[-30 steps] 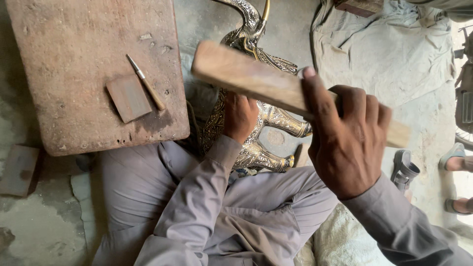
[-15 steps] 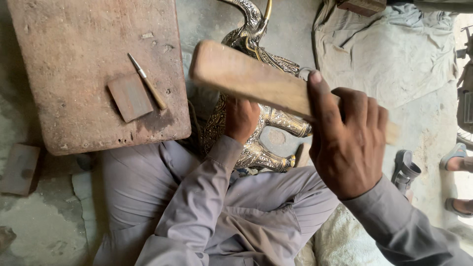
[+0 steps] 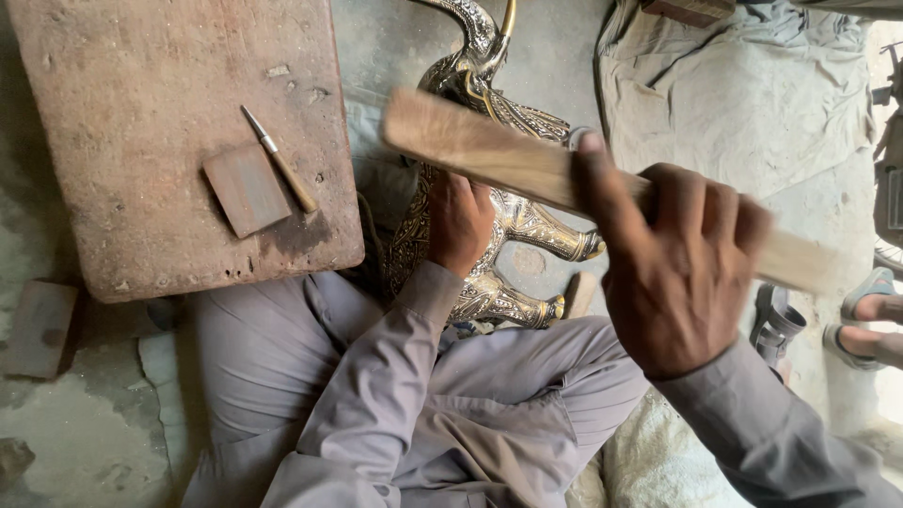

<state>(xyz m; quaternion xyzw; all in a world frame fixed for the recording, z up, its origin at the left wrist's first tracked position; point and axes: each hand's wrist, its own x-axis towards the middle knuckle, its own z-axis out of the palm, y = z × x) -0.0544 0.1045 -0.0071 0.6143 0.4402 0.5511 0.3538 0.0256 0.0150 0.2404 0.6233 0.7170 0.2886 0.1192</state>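
Observation:
My right hand [image 3: 679,261] grips a flat wooden bat [image 3: 489,150] raised in the air, its broad end pointing left over an ornate silver and gold metal animal figure [image 3: 513,221]. The figure lies across my lap with its legs to the right and its neck toward the top. My left hand [image 3: 460,219] rests on the figure's body, fingers closed against it; whether it holds a small tool there is hidden.
A worn wooden block [image 3: 179,141] stands at the left with a small flat metal plate [image 3: 246,188] and a wooden-handled chisel [image 3: 280,160] on it. A grey cloth [image 3: 743,103] covers the floor at the right. Another person's sandalled foot [image 3: 861,315] shows at the right edge.
My right hand with the wooden bat has shifted slightly, the bat blurred in motion. My left hand stays on the figure.

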